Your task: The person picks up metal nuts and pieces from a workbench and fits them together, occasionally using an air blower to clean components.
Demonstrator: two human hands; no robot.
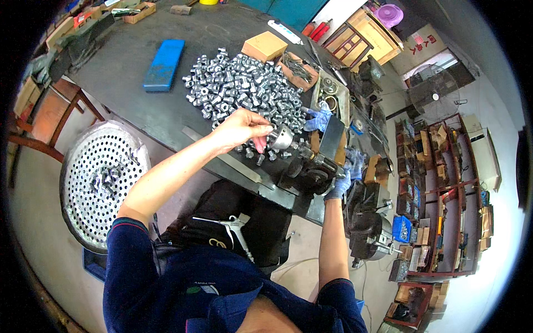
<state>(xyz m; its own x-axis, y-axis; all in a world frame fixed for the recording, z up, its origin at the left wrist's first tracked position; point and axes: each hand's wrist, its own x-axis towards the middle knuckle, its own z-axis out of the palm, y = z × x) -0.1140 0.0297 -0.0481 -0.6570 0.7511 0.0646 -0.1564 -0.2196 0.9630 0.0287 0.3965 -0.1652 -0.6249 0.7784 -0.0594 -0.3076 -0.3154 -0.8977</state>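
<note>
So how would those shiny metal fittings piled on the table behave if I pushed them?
The metal fittings would probably tumble apart, since they lie loose in a heap. Each is likely heavy for its size, judging by the metallic look, and their shiny faces may feel slippery.

bare left hand [240,132] at metal chuck [282,139] of small bench machine [312,175], thumb and fingers bunched by chuck face. gloved right hand [340,184] at machine's right end. shiny metal fittings [236,89] heaped beyond, on dark table [211,28]. blue box [165,65] left of heap. pale air gun [237,225] on black cloth [266,222].
</note>
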